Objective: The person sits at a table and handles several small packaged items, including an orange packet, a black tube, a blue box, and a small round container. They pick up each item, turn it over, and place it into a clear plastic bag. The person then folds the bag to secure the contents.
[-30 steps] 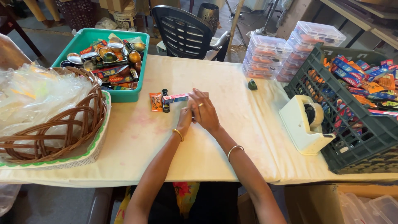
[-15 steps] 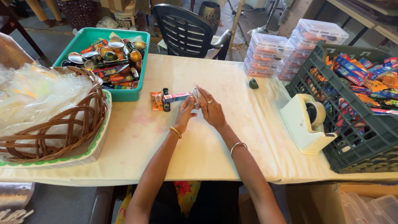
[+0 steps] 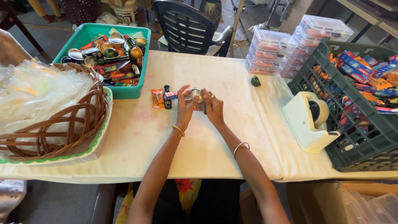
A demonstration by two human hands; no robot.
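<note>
**Two hands, one small shiny thing**

Both hands meet in the middle of the surface [image 3: 137,124], which has a pale cloth over it. The left hand [image 3: 185,108] and the right hand [image 3: 213,108] are closed together on a small shiny thing [image 3: 195,94]. It sits between the fingertips, lifted a little off the cloth. Each hand's grip is clamped on it, one from each side. I cannot tell what the thing is, as the fingers hide most of it.

Just left of the grip lie an orange packet [image 3: 157,98], a small dark bottle [image 3: 167,96] and a little red and blue box [image 3: 171,96]. The box almost touches the left fingers.

Farther left and back from the grip sits a green tub [image 3: 124,92] full of tubes and shiny little bowls. Nearer on the left, a brown wicker basket [image 3: 78,120] holds clear plastic bags [image 3: 37,91].

Right of the grip stands a cream tape holder [image 3: 304,124]. Just behind it is a dark crate [image 3: 365,137] full of bright packets. A small green thing [image 3: 256,81] lies back and to the right of the grip. Clear boxes with lids [image 3: 286,49] are stacked past it. A dark chair [image 3: 186,25] stands behind the surface.
</note>
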